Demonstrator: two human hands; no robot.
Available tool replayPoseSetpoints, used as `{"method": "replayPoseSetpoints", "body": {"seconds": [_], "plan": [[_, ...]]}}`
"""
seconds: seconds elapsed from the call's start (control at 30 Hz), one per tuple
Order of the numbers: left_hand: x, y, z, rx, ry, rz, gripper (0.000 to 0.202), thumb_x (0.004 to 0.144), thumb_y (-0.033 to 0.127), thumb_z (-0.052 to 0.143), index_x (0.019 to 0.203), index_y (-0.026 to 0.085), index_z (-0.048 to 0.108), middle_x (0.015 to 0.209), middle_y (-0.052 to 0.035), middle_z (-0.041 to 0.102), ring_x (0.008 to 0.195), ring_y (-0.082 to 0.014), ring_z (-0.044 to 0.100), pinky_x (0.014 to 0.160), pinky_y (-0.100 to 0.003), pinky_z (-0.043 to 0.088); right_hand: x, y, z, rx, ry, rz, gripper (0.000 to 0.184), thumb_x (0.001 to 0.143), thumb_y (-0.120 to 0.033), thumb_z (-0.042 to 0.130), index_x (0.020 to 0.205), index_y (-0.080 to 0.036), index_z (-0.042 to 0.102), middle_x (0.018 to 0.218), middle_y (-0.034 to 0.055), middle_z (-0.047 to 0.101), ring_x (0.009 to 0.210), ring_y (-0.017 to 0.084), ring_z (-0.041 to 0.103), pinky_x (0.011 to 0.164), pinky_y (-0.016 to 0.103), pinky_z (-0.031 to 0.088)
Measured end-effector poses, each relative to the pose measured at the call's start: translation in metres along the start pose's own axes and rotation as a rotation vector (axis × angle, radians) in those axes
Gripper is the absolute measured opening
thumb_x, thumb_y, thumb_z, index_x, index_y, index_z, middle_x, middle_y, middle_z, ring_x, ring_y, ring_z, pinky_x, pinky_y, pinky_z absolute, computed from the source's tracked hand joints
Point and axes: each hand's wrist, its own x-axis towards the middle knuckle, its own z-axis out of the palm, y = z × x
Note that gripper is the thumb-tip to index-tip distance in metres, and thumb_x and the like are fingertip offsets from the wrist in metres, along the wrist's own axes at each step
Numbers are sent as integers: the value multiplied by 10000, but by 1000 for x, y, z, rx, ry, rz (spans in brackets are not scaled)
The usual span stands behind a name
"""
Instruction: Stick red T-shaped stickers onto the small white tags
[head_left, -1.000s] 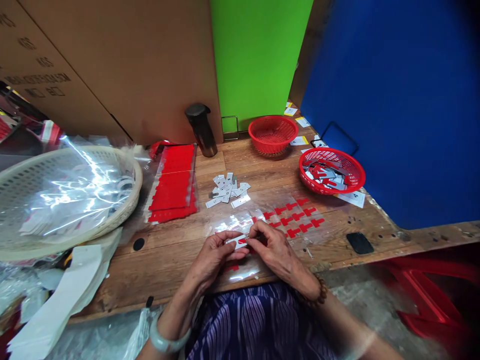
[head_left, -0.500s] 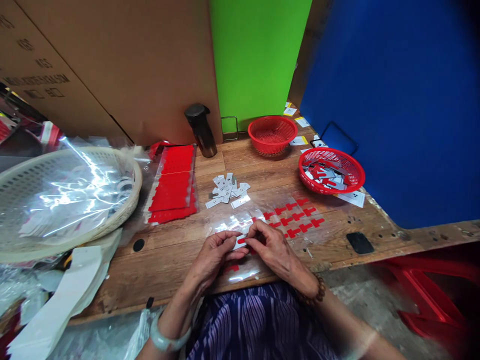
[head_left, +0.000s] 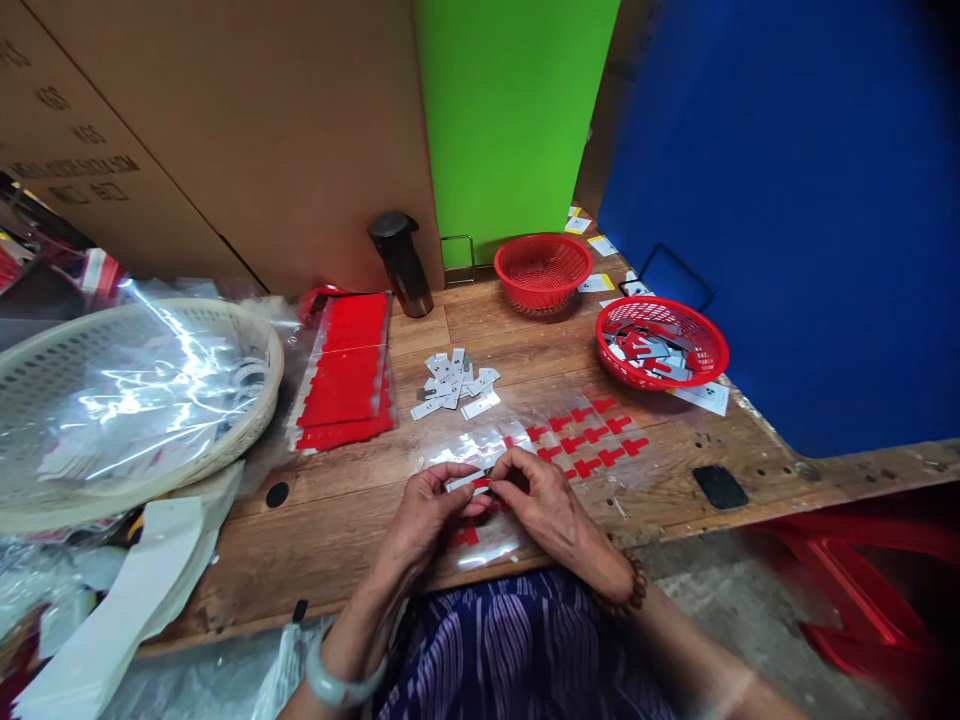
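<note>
White strip (head_left: pixel 462 482) was up in front of the person's lap, just over the table (head_left: pixel 322 540), w/ a small red bit (head_left: pixel 481 484) by its R end. Couldn't tell if the red bit was stuck down on it. L hand (head_left: pixel 431 505) pinched the strip b/w thumb and fingers, prob. to keep it from wobbling. R hand (head_left: pixel 546 500) had thumb and finger squeezed on the red bit's end, prob. b/c only tips fit on a thing so small. Hands were close, near touching, so both could get at the same little spot.

Under them lay a see-through sheet (head_left: pixel 487 553), flat, w/ red T shapes (head_left: pixel 586 467) in rows, prob. so each was easy to spot and pick. Just past it was a pile of white pieces (head_left: pixel 452 380), within easy reach. To the R, a red basket (head_left: pixel 619 370) kept lots of red, white + grey pieces from sliding about. Another red basket (head_left: pixel 540 290) sat behind. L of the pile, red sheets (head_left: pixel 345 370) lay stacked flat, maybe to stay neat. Black bottle (head_left: pixel 405 270) stood at the back, by the brown cardboard (head_left: pixel 285 130), prob. to be out of the way
</note>
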Motion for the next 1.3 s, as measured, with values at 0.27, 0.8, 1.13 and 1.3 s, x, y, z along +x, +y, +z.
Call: {"method": "replayPoseSetpoints", "body": {"seconds": [0.27, 0.8, 1.13, 1.3], "plan": [[0, -3, 2, 58, 23, 79, 395, 601, 233, 770, 933, 104, 598, 615, -60, 708, 565, -154, 672, 600, -222, 527, -4, -2, 5, -13, 103, 9, 111, 762, -110, 515, 687, -190, 531, 755, 7, 541, 744, 159, 508, 664, 264, 385], [-2, -1, -2, 13, 15, -13, 361, 620, 166, 767, 927, 103, 589, 608, -61, 703, 546, -145, 676, 565, -189, 542, 2, 5, 7, -62, 95, -35, 136, 783, -77, 454, 720, -196, 473, 676, -27, 501, 622, 125, 461, 590, 240, 344], [-3, -2, -3, 51, 16, 4, 341, 646, 179, 749, 935, 107, 583, 636, -68, 708, 582, -147, 683, 604, -193, 547, 4, 7, 8, -92, 90, -23, 118, 788, -93, 464, 724, -188, 492, 693, -18, 516, 645, 127, 477, 606, 243, 347], [-1, 0, -4, 61, 2, -8, 334, 647, 170, 746, 934, 104, 589, 616, -60, 703, 554, -131, 673, 578, -174, 535, 6, 6, 9, -50, 98, 2, 107, 773, -101, 479, 713, -188, 501, 678, -21, 525, 627, 122, 481, 596, 239, 361]]}}
